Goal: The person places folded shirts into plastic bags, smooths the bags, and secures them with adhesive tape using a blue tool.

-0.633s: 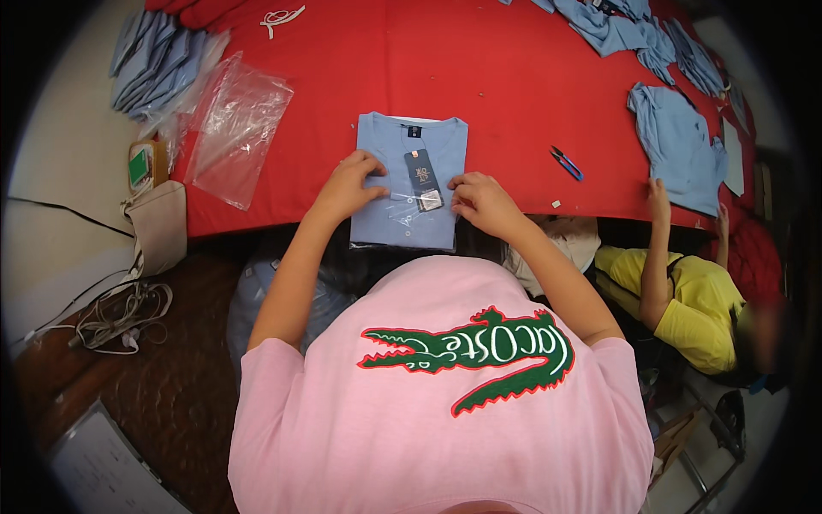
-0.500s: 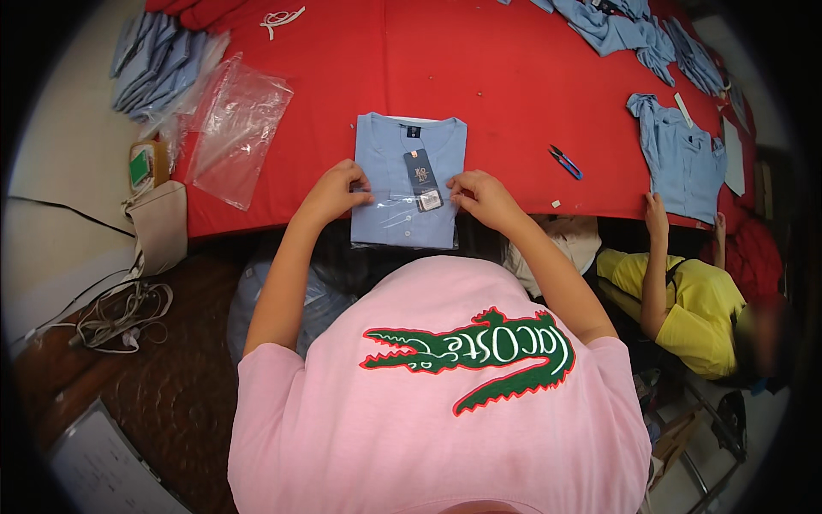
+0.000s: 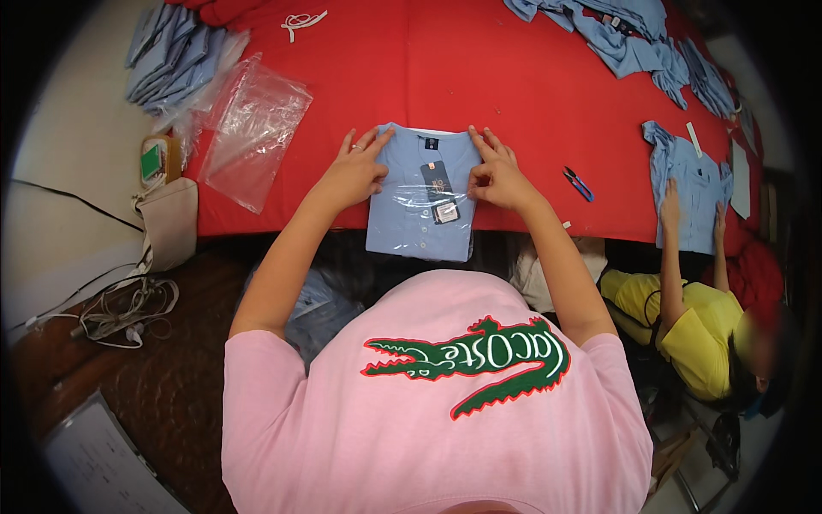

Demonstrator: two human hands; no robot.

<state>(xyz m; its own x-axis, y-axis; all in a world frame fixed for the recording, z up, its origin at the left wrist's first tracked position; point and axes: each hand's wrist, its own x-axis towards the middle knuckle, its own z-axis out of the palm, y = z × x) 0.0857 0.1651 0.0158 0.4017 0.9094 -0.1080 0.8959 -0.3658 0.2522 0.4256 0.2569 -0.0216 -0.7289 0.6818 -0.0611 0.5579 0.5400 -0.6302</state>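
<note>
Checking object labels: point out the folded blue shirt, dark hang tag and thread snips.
Folded blue shirt (image 3: 408,202), head view: front, left of buttons.
Dark hang tag (image 3: 439,189), head view: face above white label (image 3: 446,212).
Thread snips (image 3: 580,184), head view: middle of body.

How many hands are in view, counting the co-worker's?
4: the person's left hand and right hand, at opposite edges of the folded blue shirt; the co-worker's nearer hand and farther hand, at another blue shirt on the right. None seems hidden.

Even light, glare on clear bag (image 3: 408,206), black rim
</note>
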